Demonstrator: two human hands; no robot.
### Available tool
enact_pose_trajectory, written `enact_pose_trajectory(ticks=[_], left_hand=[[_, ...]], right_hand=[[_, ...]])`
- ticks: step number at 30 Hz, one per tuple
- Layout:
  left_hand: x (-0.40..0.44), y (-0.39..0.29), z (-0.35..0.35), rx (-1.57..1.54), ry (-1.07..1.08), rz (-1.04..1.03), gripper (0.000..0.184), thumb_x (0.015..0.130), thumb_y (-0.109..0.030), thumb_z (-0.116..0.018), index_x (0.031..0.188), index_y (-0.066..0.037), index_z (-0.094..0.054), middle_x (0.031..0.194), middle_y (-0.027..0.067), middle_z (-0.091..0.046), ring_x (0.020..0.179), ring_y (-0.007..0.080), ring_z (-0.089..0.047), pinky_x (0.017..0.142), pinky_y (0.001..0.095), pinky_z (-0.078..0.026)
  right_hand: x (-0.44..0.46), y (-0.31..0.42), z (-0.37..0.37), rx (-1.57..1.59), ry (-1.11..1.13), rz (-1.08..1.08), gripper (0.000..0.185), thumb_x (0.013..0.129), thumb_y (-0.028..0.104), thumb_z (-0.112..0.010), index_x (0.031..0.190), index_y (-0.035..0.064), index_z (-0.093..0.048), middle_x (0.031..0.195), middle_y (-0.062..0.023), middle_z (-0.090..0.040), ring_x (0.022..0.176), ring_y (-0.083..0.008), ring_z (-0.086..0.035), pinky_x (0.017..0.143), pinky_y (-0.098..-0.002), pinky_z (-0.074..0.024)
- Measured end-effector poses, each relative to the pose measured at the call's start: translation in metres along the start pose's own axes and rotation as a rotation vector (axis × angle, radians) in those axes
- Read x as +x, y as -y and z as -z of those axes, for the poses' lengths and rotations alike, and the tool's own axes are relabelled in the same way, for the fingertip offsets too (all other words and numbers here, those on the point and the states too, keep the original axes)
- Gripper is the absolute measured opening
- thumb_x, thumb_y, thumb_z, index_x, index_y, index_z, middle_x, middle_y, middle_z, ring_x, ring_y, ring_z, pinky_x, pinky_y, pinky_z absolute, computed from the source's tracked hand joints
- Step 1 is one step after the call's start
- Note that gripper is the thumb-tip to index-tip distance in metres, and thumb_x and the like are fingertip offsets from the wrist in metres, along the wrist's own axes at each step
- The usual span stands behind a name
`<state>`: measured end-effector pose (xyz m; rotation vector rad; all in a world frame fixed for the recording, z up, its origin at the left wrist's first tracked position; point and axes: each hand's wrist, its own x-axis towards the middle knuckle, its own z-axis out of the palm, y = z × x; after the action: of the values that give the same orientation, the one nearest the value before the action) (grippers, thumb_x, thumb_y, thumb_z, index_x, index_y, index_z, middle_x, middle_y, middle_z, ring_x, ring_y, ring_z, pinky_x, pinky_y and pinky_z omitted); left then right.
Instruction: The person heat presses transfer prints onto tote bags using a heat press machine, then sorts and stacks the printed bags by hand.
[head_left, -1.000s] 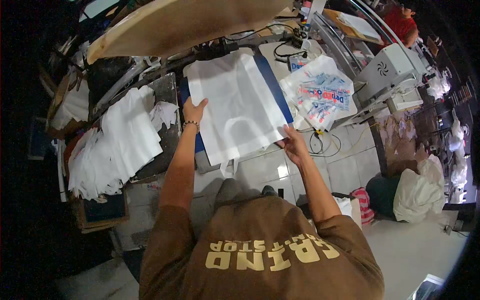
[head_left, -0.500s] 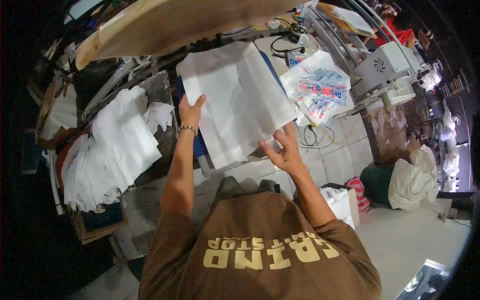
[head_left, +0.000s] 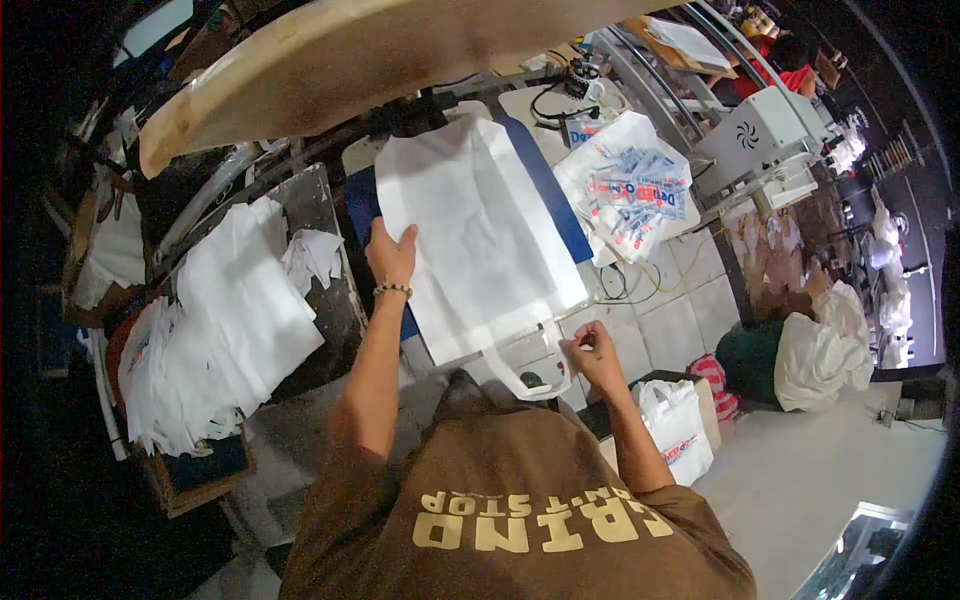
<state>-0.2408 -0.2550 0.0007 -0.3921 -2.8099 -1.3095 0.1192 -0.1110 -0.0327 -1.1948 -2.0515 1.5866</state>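
Observation:
A white fabric tote bag (head_left: 480, 225) lies flat over a blue board (head_left: 550, 195), its looped handle (head_left: 515, 380) hanging over the near edge. My left hand (head_left: 392, 255), with a beaded bracelet at the wrist, grips the bag's left edge, thumb on top. At the near right corner, my right hand (head_left: 597, 360) is closed, its curled fingertips at the right strand of the handle. The bag's underside is hidden.
A stack of white bags (head_left: 240, 285) lies at left. Printed white pieces (head_left: 635, 190) are piled at right, near a grey machine (head_left: 755, 135). A curved wooden panel (head_left: 350, 60) overhangs the far side. A printed bag (head_left: 675, 430) stands by my right arm.
The handle has come out over the bag's near edge. My right hand has moved down toward me and its fingers have curled. The bag sits slightly further right on the board.

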Motion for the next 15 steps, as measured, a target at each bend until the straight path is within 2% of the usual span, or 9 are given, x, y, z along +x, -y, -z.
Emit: enact_pose_trajectory(ticks=[3, 4, 6, 7, 9, 10, 12, 14, 15], left_hand=[[-0.008, -0.005, 0.016, 0.093, -0.064, -0.126, 0.079, 0.078, -0.04, -0.079, 0.132, 0.006, -0.047, 0.128, 0.033, -0.049, 0.118, 0.0507, -0.047, 0.102, 0.0494, -0.04], [-0.011, 0.001, 0.023, 0.093, -0.075, -0.129, 0.079, 0.078, -0.04, -0.079, 0.132, 0.006, -0.047, 0.128, 0.033, -0.049, 0.118, 0.0507, -0.047, 0.102, 0.0494, -0.04], [-0.02, 0.026, 0.041, 0.255, -0.221, -0.077, 0.085, 0.079, -0.049, -0.077, 0.134, 0.007, -0.045, 0.13, 0.0345, -0.047, 0.116, 0.0505, -0.048, 0.104, 0.049, -0.039], [-0.022, 0.067, 0.038, 0.108, -0.104, -0.008, 0.085, 0.079, -0.053, -0.075, 0.134, 0.006, -0.045, 0.131, 0.0322, -0.047, 0.118, 0.0471, -0.048, 0.104, 0.0483, -0.038], [-0.052, 0.123, 0.022, -0.226, 0.077, 0.237, 0.08, 0.083, -0.053, -0.073, 0.133, 0.003, -0.048, 0.13, 0.0245, -0.051, 0.117, 0.037, -0.051, 0.101, 0.0447, -0.041], [-0.073, 0.124, 0.015, -0.416, 0.14, 0.416, 0.074, 0.085, -0.051, -0.073, 0.132, 0.002, -0.05, 0.127, 0.0192, -0.055, 0.114, 0.0303, -0.054, 0.098, 0.0417, -0.043], [-0.108, 0.051, 0.043, -0.439, 0.237, 0.368, 0.059, 0.089, -0.04, -0.073, 0.129, -0.001, -0.053, 0.118, 0.0093, -0.062, 0.105, 0.0176, -0.057, 0.09, 0.0346, -0.047], [-0.107, 0.047, 0.044, -0.477, 0.21, 0.374, 0.07, 0.086, -0.045, -0.074, 0.133, 0.002, -0.05, 0.122, 0.0129, -0.06, 0.111, 0.0215, -0.056, 0.095, 0.0345, -0.045], [-0.105, 0.045, 0.04, -0.514, 0.208, 0.377, 0.081, 0.083, -0.05, -0.076, 0.136, 0.005, -0.047, 0.127, 0.0164, -0.059, 0.118, 0.0255, -0.055, 0.101, 0.0344, -0.043]], right_hand=[[0.023, -0.028, 0.023, -0.341, -0.185, 0.12, 0.034, 0.081, 0.019, -0.077, 0.092, 0.0034, -0.049, 0.083, -0.006, -0.056, 0.072, -0.0168, -0.055, 0.067, -0.0317, -0.0485], [0.034, -0.026, 0.03, -0.337, -0.184, 0.13, 0.034, 0.081, 0.019, -0.077, 0.092, 0.0034, -0.049, 0.083, -0.006, -0.056, 0.072, -0.0168, -0.055, 0.067, -0.0317, -0.0485], [0.062, -0.01, 0.039, -0.175, -0.43, 0.323, 0.043, 0.081, 0.031, -0.078, 0.101, 0.0004, -0.056, 0.085, -0.0084, -0.061, 0.078, -0.0186, -0.057, 0.071, -0.0334, -0.0487], [0.076, 0.005, 0.038, -0.167, -0.425, 0.338, 0.043, 0.081, 0.031, -0.078, 0.101, 0.0004, -0.056, 0.085, -0.0084, -0.061, 0.078, -0.0186, -0.057, 0.071, -0.0334, -0.0487], [0.101, 0.034, 0.031, -0.02, -0.152, 0.087, 0.057, 0.082, 0.042, -0.078, 0.114, -0.0019, -0.06, 0.093, -0.0101, -0.065, 0.084, -0.0175, -0.059, 0.074, -0.0324, -0.0488], [0.116, 0.036, 0.028, -0.018, -0.139, 0.103, 0.057, 0.082, 0.042, -0.078, 0.114, -0.0019, -0.06, 0.093, -0.0101, -0.065, 0.084, -0.0175, -0.059, 0.074, -0.0324, -0.0488], [0.141, 0.03, 0.021, -0.171, 0.207, -0.074, 0.069, 0.081, 0.048, -0.078, 0.122, -0.0039, -0.06, 0.1, -0.012, -0.068, 0.087, -0.0163, -0.061, 0.077, -0.0308, -0.0497], [0.142, 0.027, 0.014, -0.036, 0.166, 0.014, 0.066, 0.077, 0.046, -0.081, 0.117, -0.0036, -0.064, 0.098, -0.0112, -0.07, 0.084, -0.0159, -0.063, 0.079, -0.0302, -0.0507], [0.146, 0.021, 0.013, -0.076, 0.162, 0.037, 0.075, 0.076, 0.051, -0.081, 0.121, -0.0048, -0.061, 0.104, -0.0159, -0.069, 0.094, -0.0192, -0.064, 0.086, -0.0312, -0.0498]])
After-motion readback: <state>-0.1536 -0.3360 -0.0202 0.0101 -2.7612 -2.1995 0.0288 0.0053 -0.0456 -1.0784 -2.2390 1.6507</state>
